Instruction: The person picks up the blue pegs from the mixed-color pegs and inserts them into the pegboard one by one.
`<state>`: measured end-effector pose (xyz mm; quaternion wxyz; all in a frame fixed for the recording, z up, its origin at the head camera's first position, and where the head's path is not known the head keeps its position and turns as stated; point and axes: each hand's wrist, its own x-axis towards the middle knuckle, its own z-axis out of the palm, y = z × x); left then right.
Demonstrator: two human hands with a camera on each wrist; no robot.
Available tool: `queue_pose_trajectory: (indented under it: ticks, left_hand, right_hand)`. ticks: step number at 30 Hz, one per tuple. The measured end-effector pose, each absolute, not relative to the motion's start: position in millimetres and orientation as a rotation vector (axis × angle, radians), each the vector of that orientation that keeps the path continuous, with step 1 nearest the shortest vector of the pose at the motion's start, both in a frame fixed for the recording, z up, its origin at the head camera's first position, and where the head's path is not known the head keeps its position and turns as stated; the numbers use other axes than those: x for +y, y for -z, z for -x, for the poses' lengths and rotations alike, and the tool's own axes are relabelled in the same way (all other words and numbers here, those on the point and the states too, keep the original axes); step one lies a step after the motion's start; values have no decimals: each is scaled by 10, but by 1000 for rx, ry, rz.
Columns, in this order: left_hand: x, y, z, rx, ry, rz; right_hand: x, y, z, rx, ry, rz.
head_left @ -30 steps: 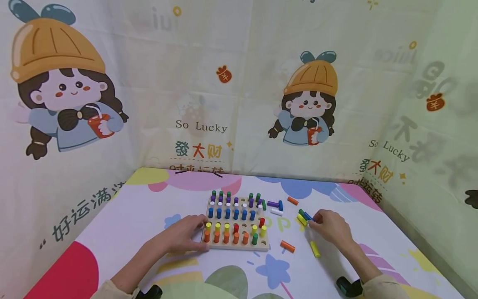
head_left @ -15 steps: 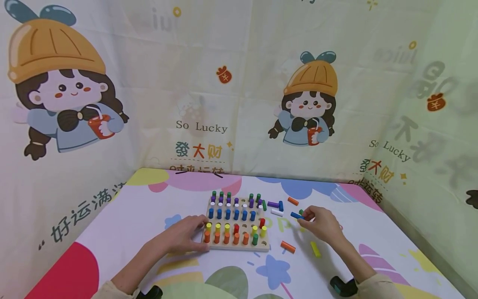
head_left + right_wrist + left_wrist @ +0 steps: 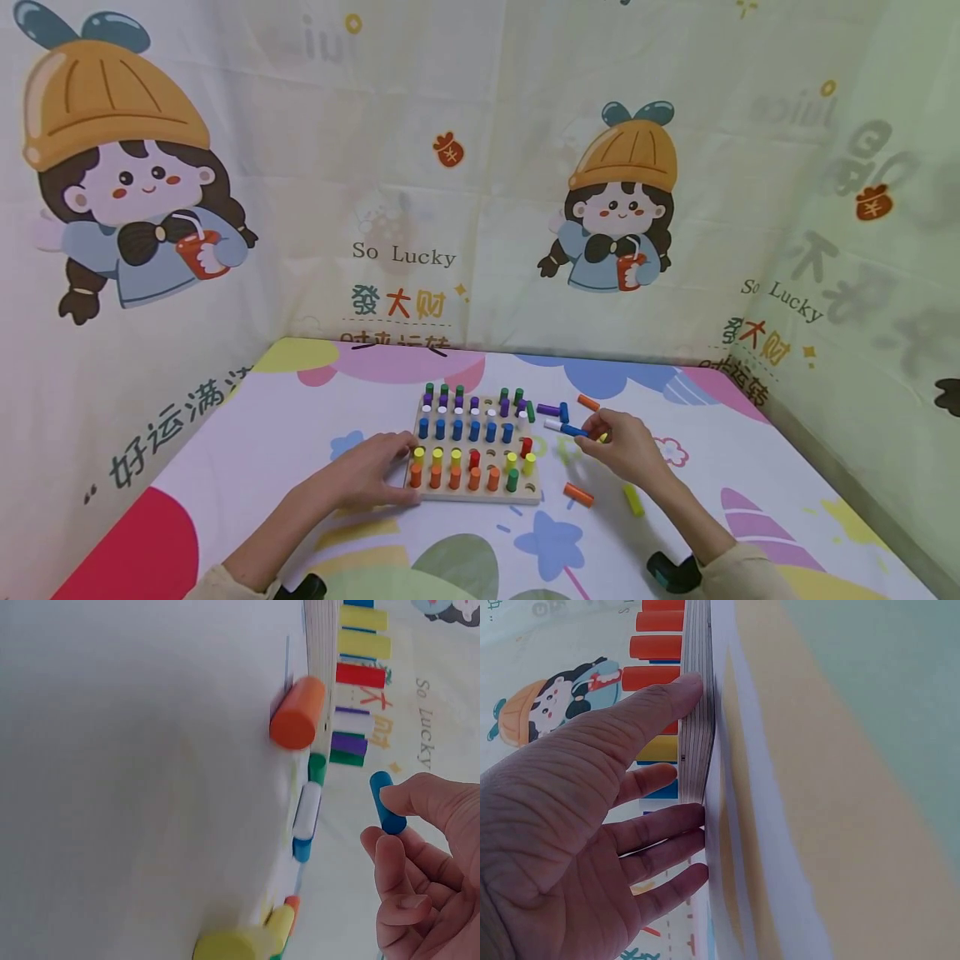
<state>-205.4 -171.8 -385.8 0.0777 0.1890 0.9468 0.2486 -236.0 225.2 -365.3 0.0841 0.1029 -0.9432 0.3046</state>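
A wooden pegboard (image 3: 480, 494) stands on the table, filled with rows of coloured pegs. At its left side rests my left hand (image 3: 363, 471); in the left wrist view the thumb (image 3: 682, 690) touches the board's edge, and the other fingers extend beside it fairly straight. My right hand (image 3: 630, 446) pinches a blue peg (image 3: 387, 806) between thumb and fingers, raised right of the board. In the head view this blue peg (image 3: 573, 430) overlaps a white peg (image 3: 552, 425) lying on the table. A yellow peg (image 3: 603, 437) shows partly behind the right fingers.
Around the board's right side lie loose pegs: purple (image 3: 548, 409), blue (image 3: 564, 412), green (image 3: 530, 411), orange (image 3: 588, 402), another orange (image 3: 578, 495) and yellow (image 3: 633, 500). Several board holes show bare. Printed cloth (image 3: 495, 208) hangs behind the table.
My right hand has lifted the blue peg from beside the green and yellow pegs and carried it left towards the board. The left hand stays in place.
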Motion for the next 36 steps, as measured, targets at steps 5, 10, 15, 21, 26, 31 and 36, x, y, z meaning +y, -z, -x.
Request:
queue_pose_trajectory:
  ticks: [5,10,15,21,26,31,36]
  left_hand:
    - [-1724,3862,2046,2836,-757,-590]
    - [-1732,3872,2039,2842,-774,-621]
    - [-1730,3878,2035,2838,-773,-605]
    - [-1725,3881,2029,2836,-773,-602]
    - [-1731,3882,2032,2846,-765,-619]
    - [-1740,3881,2036,2851,-752,-633]
    - [-1744,3870,2036,2843,-754,-625]
  right_hand:
    - [2134,3657,2364,-2810,-943,-353]
    - [2026,3662,2381,-2796,-936,-434]
    - [1938,3689,2411,-2833,-920,-463]
    - [1869,3720,2453,-2877,-865,-482]
    - [1825,3723,2478,-2908,-849,-496]
    - [1780,3692,2504,-2911,-858,-530]
    - [1729,3642,2518,-2914,-847,-528]
